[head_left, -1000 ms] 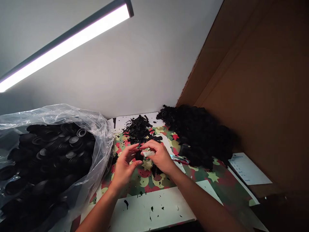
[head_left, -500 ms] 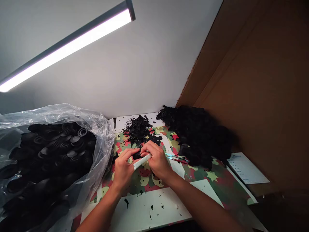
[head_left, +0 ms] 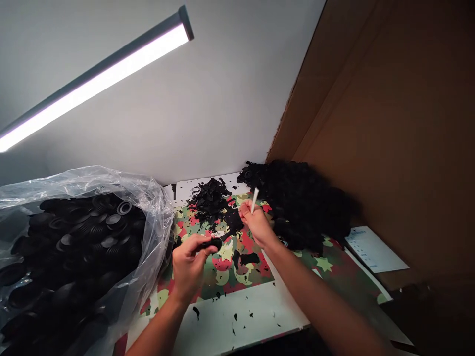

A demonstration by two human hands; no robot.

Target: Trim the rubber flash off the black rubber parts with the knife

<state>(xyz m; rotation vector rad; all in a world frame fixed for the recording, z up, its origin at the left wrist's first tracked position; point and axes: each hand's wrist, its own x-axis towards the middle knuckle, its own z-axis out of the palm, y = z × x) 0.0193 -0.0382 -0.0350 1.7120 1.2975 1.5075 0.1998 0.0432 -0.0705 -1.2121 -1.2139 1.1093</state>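
Right of the edge-cropped plastic bag (head_left: 159, 225), we see the left hand (head_left: 188, 262) partly hiding a black piece (head_left: 215, 243).

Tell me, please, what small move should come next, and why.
Perhaps bring the right hand toward the black part: the left hand grips it, while the right, holding a white stick, is apart from it, near the scraps.

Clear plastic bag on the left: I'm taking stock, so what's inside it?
Inside the bag, round black pieces lie heaped, some ring-shaped or ribbed. Whatever lies beneath the top layer is hidden.
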